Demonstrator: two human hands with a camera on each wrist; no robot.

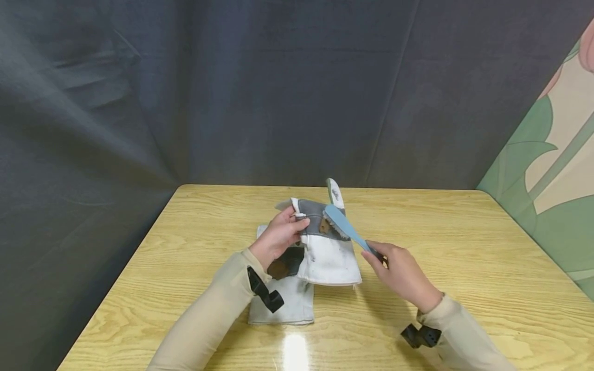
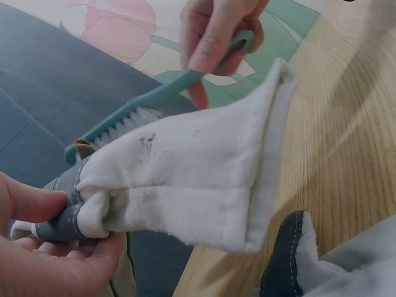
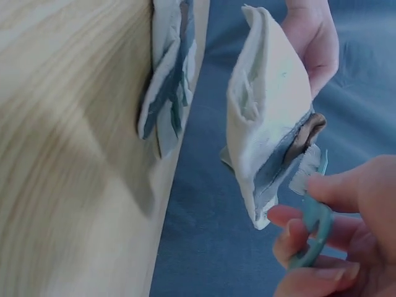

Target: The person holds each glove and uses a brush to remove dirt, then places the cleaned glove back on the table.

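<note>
A white and dark grey work glove with a brown patch and dark smudges is held up off the table by my left hand. The left thumb and fingers pinch its grey part, seen close in the left wrist view, and the white cuff hangs free. My right hand grips the handle of a blue brush. Its pale bristles lie against the glove beside the brown patch. Under the left hand, a second such glove lies on the table, partly hidden by the hand and the first glove.
The wooden table runs back to a dark grey curtain. At the right stands a panel with a painted flower and leaves. Each wrist wears a black camera mount, one seen on the left sleeve.
</note>
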